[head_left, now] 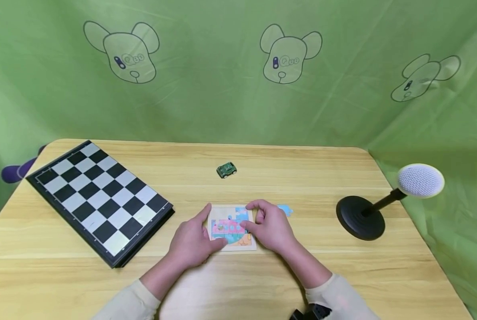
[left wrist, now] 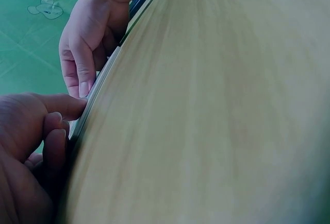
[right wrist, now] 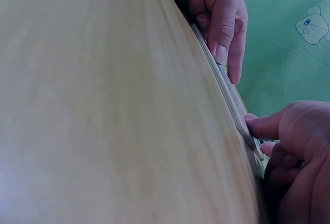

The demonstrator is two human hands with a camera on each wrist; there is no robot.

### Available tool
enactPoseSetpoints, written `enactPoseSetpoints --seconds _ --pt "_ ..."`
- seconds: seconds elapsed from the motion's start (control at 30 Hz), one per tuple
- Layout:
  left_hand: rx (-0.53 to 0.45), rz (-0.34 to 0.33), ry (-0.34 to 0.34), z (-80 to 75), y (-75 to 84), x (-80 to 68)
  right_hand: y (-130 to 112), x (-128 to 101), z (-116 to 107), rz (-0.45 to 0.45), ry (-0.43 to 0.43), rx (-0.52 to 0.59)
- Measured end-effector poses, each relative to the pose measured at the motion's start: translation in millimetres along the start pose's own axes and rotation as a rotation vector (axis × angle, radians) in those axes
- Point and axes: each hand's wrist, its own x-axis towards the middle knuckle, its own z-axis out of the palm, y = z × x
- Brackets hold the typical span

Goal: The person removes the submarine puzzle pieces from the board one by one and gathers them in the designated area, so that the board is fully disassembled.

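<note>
Staged recording corner, not a lived-in room.
Closed in behind and on both sides by a green cloth backdrop (head_left: 230,102) printed with cartoon bear heads; furnished only with a pale wooden table (head_left: 302,284) bearing play items, namely a folding chessboard (head_left: 98,200), a small green toy car (head_left: 226,170) and a children's picture puzzle (head_left: 232,227), plus a white-headed device on a black round stand (head_left: 386,202).

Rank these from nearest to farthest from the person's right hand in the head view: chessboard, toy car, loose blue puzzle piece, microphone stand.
From the right hand:
1. Loose blue puzzle piece, just beyond it.
2. Toy car, farther back, centre.
3. Microphone stand, to the right.
4. Chessboard, far left.
</note>
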Motion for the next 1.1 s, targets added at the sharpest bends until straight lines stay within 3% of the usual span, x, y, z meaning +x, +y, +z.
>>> enactPoseSetpoints --seconds 1.1 --pt "0.008 -0.013 -0.003 -0.1 1.1 0.2 -0.1 -0.3 -5.2 -0.053 -0.017 -0.061"
